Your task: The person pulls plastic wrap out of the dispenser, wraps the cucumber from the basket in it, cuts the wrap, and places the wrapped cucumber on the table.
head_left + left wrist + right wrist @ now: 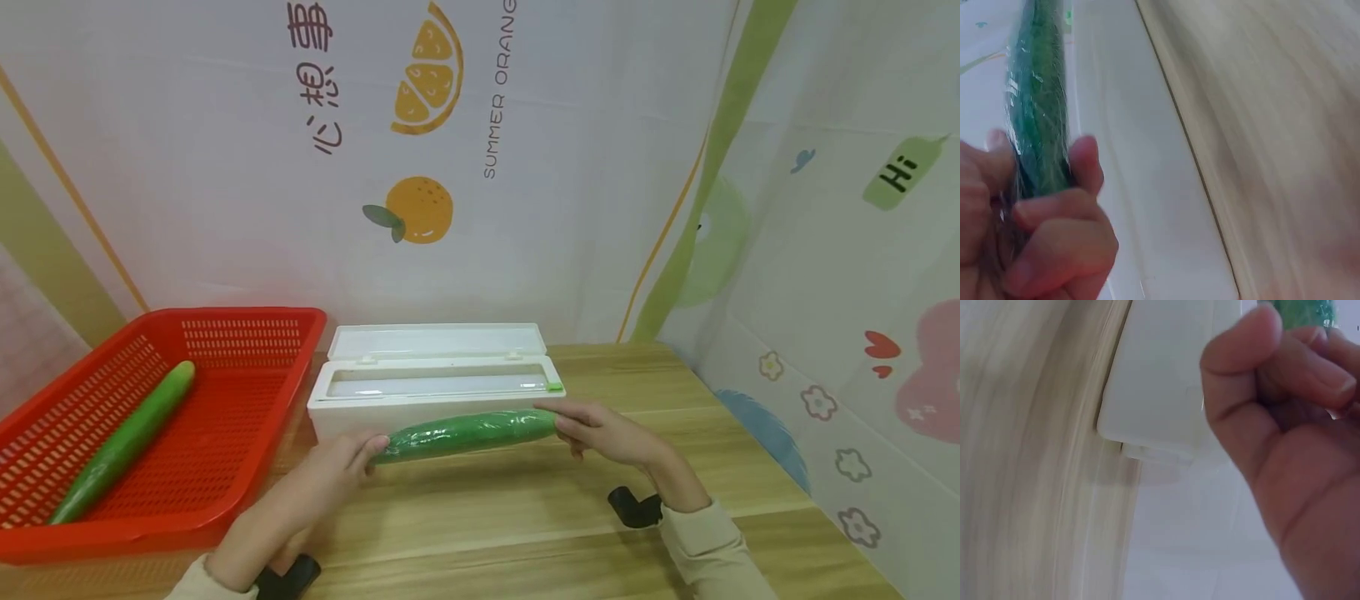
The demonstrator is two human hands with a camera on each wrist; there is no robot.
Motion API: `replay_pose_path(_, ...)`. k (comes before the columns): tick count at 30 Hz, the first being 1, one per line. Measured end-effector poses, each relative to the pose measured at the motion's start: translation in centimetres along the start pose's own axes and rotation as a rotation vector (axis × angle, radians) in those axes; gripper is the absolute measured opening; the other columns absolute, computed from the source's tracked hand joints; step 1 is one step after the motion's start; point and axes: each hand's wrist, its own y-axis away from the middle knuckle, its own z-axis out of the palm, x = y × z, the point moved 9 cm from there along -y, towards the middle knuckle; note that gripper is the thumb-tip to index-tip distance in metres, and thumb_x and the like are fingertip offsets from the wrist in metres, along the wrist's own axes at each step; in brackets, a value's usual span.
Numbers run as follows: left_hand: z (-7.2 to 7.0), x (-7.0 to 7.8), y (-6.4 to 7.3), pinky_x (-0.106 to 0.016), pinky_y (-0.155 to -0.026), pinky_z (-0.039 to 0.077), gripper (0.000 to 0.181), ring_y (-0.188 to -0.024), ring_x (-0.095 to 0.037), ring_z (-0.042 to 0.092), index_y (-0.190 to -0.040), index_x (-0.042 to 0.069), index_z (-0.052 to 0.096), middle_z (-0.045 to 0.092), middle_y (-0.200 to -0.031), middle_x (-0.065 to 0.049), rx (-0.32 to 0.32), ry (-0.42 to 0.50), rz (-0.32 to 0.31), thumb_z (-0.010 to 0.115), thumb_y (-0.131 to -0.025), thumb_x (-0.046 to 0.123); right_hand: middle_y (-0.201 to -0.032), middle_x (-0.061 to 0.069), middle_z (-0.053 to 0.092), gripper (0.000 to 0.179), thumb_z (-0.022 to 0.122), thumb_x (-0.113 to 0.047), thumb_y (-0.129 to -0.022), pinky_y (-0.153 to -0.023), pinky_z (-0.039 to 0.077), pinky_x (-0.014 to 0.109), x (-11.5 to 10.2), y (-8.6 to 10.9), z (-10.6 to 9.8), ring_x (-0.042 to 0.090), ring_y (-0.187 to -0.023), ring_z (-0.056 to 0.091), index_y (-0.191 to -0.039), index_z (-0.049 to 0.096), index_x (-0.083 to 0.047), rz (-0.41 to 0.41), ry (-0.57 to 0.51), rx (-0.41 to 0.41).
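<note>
A green cucumber wrapped in shiny clear film is held nearly level above the table, in front of a white box. My left hand grips its left end; in the left wrist view that hand's curled fingers wrap around the cucumber and bunched film. At its right end, my right hand pinches the wrapped tip. From the right wrist, the fingers of the right hand look curled, and only a bit of the cucumber shows behind them.
The white film dispenser box stands against the back wall, lid raised, with a green slider at its right. To the left, a red basket holds another cucumber. Wooden tabletop lies beneath my hands.
</note>
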Motion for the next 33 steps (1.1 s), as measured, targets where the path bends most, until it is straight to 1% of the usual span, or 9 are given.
replay_pose_path(4, -0.6, 0.2, 0.1, -0.034, -0.069, 0.045, 0.024, -0.07, -0.014, 0.053, -0.095, 0.007, 0.062, 0.057, -0.075, -0.002, 0.068, 0.05, 0.017, 0.045, -0.098, 0.024, -0.071, 0.008, 0.045, 0.042, 0.034, -0.01, -0.101, -0.06, 0.051, 0.035, 0.1, -0.1, -0.1, 0.023, -0.06, 0.051, -0.142, 0.034, -0.003, 0.036, 0.019, 0.002)
replay_pose_path(7, -0.6, 0.1, 0.3, -0.03, -0.063, 0.045, 0.018, -0.069, -0.014, 0.053, -0.097, 0.005, 0.056, 0.057, -0.076, -0.004, 0.049, 0.139, 0.033, 0.045, -0.098, 0.019, -0.077, 0.017, 0.052, 0.04, 0.035, -0.008, -0.1, -0.064, 0.053, 0.036, 0.5, 0.0, -0.2, 0.022, -0.064, 0.056, -0.14, 0.037, 0.0, 0.079, 0.008, 0.015)
replay_pose_path(12, 0.1, 0.4, 0.6, -0.021, -0.048, 0.037, 0.016, -0.057, -0.011, 0.041, -0.108, -0.001, 0.045, 0.044, -0.069, -0.004, -0.08, 0.355, 0.082, 0.043, -0.098, 0.011, -0.087, 0.025, 0.057, 0.033, 0.036, -0.006, -0.1, -0.07, 0.055, 0.035, 1.3, 0.3, -0.4, 0.024, -0.072, 0.061, -0.126, 0.045, 0.011, 0.138, -0.041, 0.035)
replay_pose_path(16, 0.4, 0.9, 0.8, -0.022, -0.054, 0.043, 0.027, -0.063, -0.012, 0.045, -0.12, -0.009, 0.04, 0.045, -0.075, -0.005, -0.199, 0.515, 0.129, 0.041, -0.097, 0.006, -0.088, 0.027, 0.058, 0.031, 0.035, -0.005, -0.1, -0.071, 0.055, 0.037, 1.9, 0.3, -0.5, 0.022, -0.072, 0.061, -0.121, 0.047, 0.013, 0.16, -0.076, 0.041)
replay_pose_path(20, 0.4, 1.3, 0.9, -0.025, -0.064, 0.049, 0.035, -0.071, -0.016, 0.051, -0.127, -0.013, 0.037, 0.05, -0.084, -0.011, -0.252, 0.571, 0.156, 0.042, -0.096, 0.001, -0.089, 0.032, 0.056, 0.032, 0.035, -0.002, -0.099, -0.071, 0.055, 0.038, 2.4, 0.4, -0.5, 0.017, -0.071, 0.061, -0.123, 0.044, 0.017, 0.182, -0.108, 0.045)
replay_pose_path(22, 0.2, 1.3, 0.8, -0.025, -0.066, 0.051, 0.035, -0.072, -0.018, 0.055, -0.126, -0.014, 0.039, 0.054, -0.085, -0.014, -0.221, 0.543, 0.159, 0.043, -0.095, -0.001, -0.088, 0.032, 0.056, 0.033, 0.035, -0.001, -0.098, -0.071, 0.055, 0.038, 2.7, 0.5, -0.5, 0.017, -0.071, 0.062, -0.124, 0.043, 0.018, 0.192, -0.117, 0.052)
replay_pose_path(24, -0.1, 1.1, 0.6, -0.025, -0.064, 0.052, 0.032, -0.07, -0.019, 0.058, -0.122, -0.014, 0.044, 0.058, -0.085, -0.016, -0.141, 0.485, 0.144, 0.047, -0.093, -0.001, -0.088, 0.032, 0.056, 0.034, 0.036, -0.001, -0.098, -0.071, 0.055, 0.038, 2.8, 0.6, -0.6, 0.02, -0.072, 0.062, -0.124, 0.041, 0.019, 0.2, -0.121, 0.059)
replay_pose_path(29, -0.9, 0.0, 0.3, -0.025, -0.057, 0.052, 0.022, -0.061, -0.017, 0.062, -0.108, -0.009, 0.057, 0.065, -0.082, -0.014, 0.081, 0.373, 0.007, 0.057, -0.089, 0.002, -0.094, 0.032, 0.059, 0.032, 0.037, -0.003, -0.099, -0.075, 0.055, 0.037, 2.8, 0.8, -0.7, 0.035, -0.082, 0.065, -0.12, 0.045, 0.019, 0.21, -0.112, 0.075)
replay_pose_path(33, -1.3, -0.8, 0.3, -0.028, -0.055, 0.053, 0.02, -0.057, -0.015, 0.063, -0.104, -0.007, 0.062, 0.068, -0.078, -0.014, 0.177, 0.336, -0.085, 0.061, -0.087, 0.004, -0.105, 0.03, 0.06, 0.031, 0.037, -0.004, -0.099, -0.08, 0.054, 0.039, 2.7, 0.8, -0.8, 0.042, -0.094, 0.063, -0.12, 0.047, 0.016, 0.226, -0.093, 0.083)
